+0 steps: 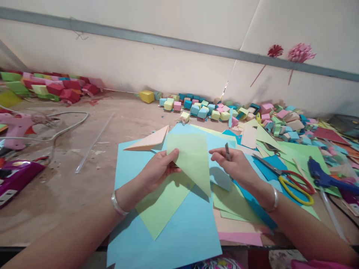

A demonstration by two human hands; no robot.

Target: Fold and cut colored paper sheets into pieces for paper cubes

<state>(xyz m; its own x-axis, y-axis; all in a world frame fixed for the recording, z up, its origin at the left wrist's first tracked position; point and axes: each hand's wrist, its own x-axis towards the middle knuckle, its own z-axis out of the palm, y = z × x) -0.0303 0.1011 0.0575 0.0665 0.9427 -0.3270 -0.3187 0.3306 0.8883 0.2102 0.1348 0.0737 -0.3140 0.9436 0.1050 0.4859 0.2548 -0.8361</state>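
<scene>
My left hand [157,172] pinches a light green piece of paper [193,157] between thumb and fingers, raised above the sheets. Its lower edge slants down to a point at the right. Just right of that paper, my right hand [238,164] is closed around a thin dark grey tool [227,151]; its kind cannot be made out. Below the held piece lies another green sheet [157,216], on top of a large light blue sheet [179,239]. A folded peach paper [151,140] stands on the blue sheet's far edge.
Scissors [294,183] with red and yellow handles and a blue glue gun [319,173] lie at right. A pink glue gun [17,129] and purple power strip [19,179] are at left. Several paper boxes [202,106] line the wall. A clear glue stick [94,144] lies left.
</scene>
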